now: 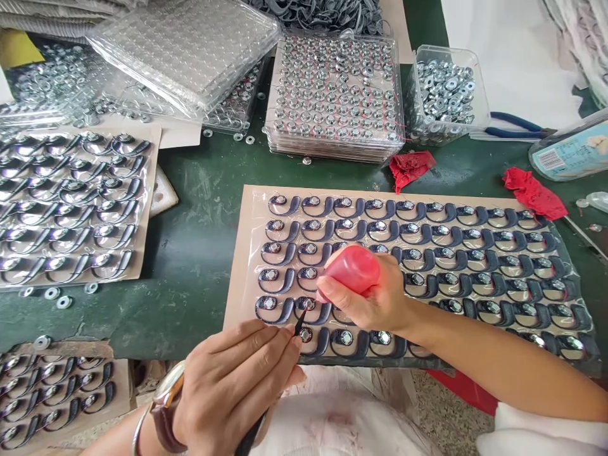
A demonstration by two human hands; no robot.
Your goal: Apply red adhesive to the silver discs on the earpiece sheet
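My left hand (242, 373) is closed on black tweezers (300, 322). Their tip meets a small round metal piece (308, 304) on a dark curved part in the second column from the left. Just above it, my right hand (375, 297) grips a red squeeze bottle (354, 269), its lower end pointing down toward the same part; whether the nozzle touches is hidden. Beneath both hands lies a brown board (244, 253) under clear film, bearing rows of these dark curved parts, each with a round metal piece and thin reddish wires.
Similar filled boards lie at left (147, 209) and lower left (121, 386). Behind are a stack of clear trays (332, 145), a clear tub (449, 95) of metal parts, blue-handled pliers (515, 126), and red crumpled scraps (411, 170). Loose washers (64, 302) dot the green table (199, 240).
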